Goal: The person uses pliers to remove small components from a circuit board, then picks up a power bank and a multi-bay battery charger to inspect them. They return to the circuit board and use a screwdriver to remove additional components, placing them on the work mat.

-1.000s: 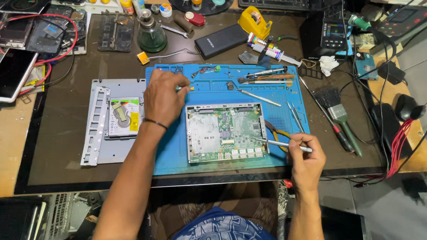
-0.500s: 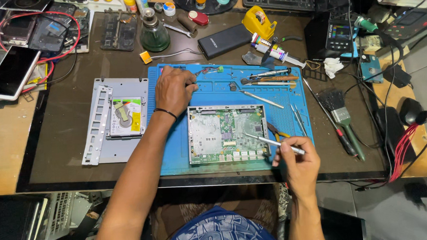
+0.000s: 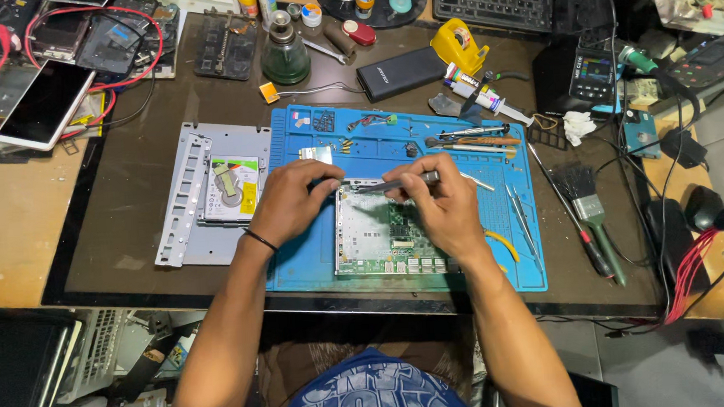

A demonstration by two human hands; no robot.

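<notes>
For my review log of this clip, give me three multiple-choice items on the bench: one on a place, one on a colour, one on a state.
1. Where does the circuit board lie?
A. on the blue mat
B. on the bare wood at left
C. on the keyboard

2. What colour is the mat?
A. red
B. blue
C. white

3. How is the slim tool held?
A. it lies untouched on the mat
B. by the left hand alone
C. by both hands over the board's top edge

Answers: 
1 A, the board rests within the mat's outline. 
2 B, the mat is blue around the board. 
3 C, the left hand and right hand meet at the tool.
</notes>
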